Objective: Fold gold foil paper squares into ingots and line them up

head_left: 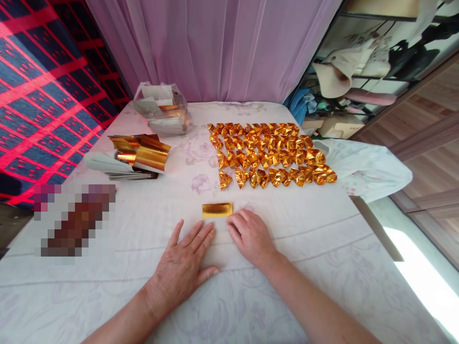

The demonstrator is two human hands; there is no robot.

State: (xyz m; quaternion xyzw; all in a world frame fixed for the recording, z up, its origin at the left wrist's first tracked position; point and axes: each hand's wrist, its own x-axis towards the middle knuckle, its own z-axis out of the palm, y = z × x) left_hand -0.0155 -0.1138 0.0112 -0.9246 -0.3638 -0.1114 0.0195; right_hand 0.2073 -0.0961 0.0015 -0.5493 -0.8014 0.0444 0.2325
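A small folded strip of gold foil paper (217,209) lies flat on the white cloth in front of me. My right hand (250,236) rests palm down just below its right end, fingertips touching or nearly touching the strip. My left hand (184,265) lies flat on the cloth, fingers spread, a little below and left of the strip, holding nothing. Beyond the strip, several folded gold paper ingots (271,154) sit in neat rows.
A stack of gold foil sheets (140,154) lies at the left, with a clear plastic bag (162,112) of paper behind it. The flowered white cloth (322,267) covers the table. A purple curtain hangs at the back; shelves and a wooden floor are at the right.
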